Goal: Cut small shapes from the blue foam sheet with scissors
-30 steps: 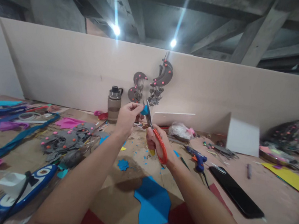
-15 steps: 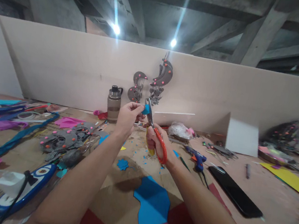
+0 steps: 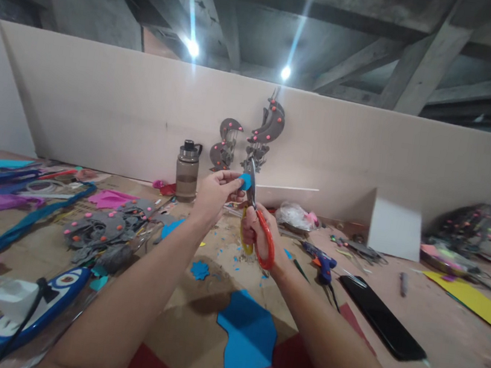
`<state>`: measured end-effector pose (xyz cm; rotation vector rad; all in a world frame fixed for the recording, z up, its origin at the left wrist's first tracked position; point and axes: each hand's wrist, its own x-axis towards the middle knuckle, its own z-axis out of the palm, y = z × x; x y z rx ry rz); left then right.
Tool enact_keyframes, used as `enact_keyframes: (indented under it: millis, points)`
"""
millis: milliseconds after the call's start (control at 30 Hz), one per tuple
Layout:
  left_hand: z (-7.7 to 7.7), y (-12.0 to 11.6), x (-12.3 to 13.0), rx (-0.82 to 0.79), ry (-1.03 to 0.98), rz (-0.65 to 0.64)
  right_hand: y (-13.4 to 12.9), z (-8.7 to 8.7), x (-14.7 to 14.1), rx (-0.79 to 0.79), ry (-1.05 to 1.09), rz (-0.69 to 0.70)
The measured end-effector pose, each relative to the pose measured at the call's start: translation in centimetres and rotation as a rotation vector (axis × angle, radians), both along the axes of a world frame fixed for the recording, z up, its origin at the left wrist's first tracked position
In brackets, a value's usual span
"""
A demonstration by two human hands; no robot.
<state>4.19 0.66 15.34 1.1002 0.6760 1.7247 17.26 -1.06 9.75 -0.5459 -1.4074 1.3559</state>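
Between its thumb and fingers my left hand pinches a small blue piece. My right hand is wrapped round red-handled scissors, whose blades point up beside the blue piece. Something yellow shows under my right hand. Below the hands lie a large blue sheet with a jagged outline and a small blue scalloped shape. Tiny blue scraps are scattered on the brown board.
A bottle stands behind my left hand. Grey felt pieces and a blue power strip lie left. On the right are a glue gun, a black phone and a white panel. Grey moon ornaments hang ahead.
The blue piece and my left hand have shifted slightly right. The scissors' blades look closer together and sit beside the piece. The view has moved slightly.
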Motion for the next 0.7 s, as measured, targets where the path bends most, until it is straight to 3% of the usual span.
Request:
enact_keyframes:
  millis: [700]
  points:
    - [-0.61,0.20,0.24,-0.045,0.066,-0.016,-0.10,-0.03,-0.15,0.010,-0.002,-0.055]
